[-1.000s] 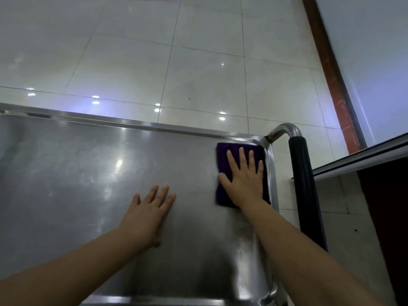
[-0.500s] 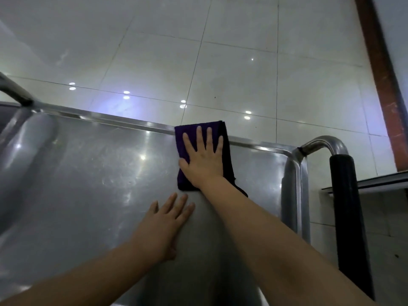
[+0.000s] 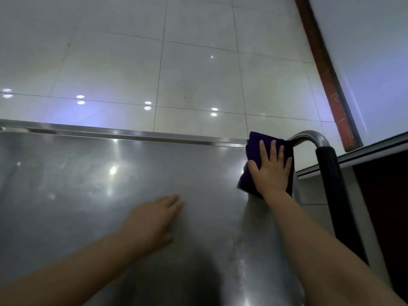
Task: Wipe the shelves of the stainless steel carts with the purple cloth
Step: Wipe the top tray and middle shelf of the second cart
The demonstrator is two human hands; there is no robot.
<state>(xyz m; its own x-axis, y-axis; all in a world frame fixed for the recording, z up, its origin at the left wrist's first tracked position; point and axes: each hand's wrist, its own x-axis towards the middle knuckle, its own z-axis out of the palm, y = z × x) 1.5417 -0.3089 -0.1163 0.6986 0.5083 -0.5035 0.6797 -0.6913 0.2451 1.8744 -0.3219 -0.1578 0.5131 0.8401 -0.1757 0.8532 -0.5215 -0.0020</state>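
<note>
The right hand (image 3: 270, 171), fingers flat, is pressing the purple cloth (image 3: 254, 142) at the shelf (image 3: 88, 173) corner; unwiped steel is lying leftward.

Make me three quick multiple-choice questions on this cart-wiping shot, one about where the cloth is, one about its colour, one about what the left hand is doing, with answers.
1. Where on the cart shelf is the cloth?
A. far right corner, by the handle
B. near left corner
C. on the floor

2. What colour is the cloth?
A. yellow
B. purple
C. white

3. What is the left hand doing?
A. gripping the handle
B. holding a spray bottle
C. lying flat on the shelf, holding nothing

Answers: 1 A, the right hand presses it flat beside the bent steel handle. 2 B, dark purple shows around the fingers. 3 C, its fingers are stretched out on the bare steel.
</note>
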